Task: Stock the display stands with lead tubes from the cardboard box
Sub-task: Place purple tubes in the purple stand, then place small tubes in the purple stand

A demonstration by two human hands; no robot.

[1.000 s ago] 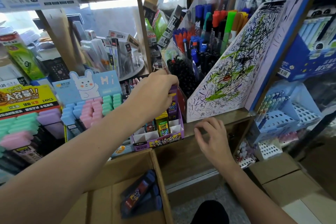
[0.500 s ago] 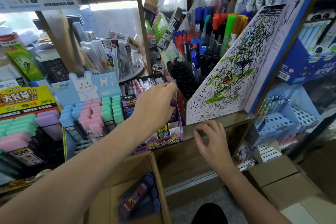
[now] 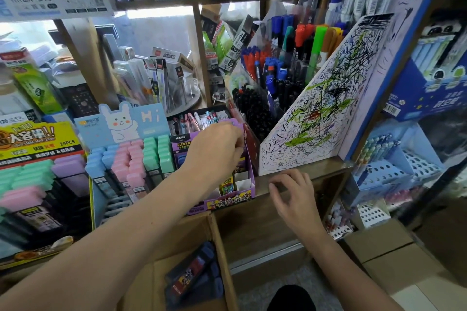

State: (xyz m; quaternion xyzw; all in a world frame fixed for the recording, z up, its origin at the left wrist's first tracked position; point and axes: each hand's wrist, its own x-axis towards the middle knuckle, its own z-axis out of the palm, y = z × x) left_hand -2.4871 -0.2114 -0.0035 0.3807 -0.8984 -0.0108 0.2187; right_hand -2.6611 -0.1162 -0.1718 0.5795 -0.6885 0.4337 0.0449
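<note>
Head view: the left hand (image 3: 214, 149) hangs over the purple stand (image 3: 232, 201) at the counter's (image 3: 326, 165) front edge. Its fingers curl down into the compartments, and I cannot tell whether they pinch a tube. A yellow tube (image 3: 226, 184) stands upright in a front compartment. The right hand (image 3: 295, 199) rests on the counter's front edge just right of the stand, fingers loosely spread, holding nothing. Below the counter, dark lead tubes (image 3: 194, 272) lie in the box (image 3: 223, 242).

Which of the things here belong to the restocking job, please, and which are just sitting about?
Job: cardboard box, lead tubes inside it, purple display stand, left hand over that stand, right hand on the shelf edge.
Lying about: marker pens, scribbled test board, pastel rabbit display.
</note>
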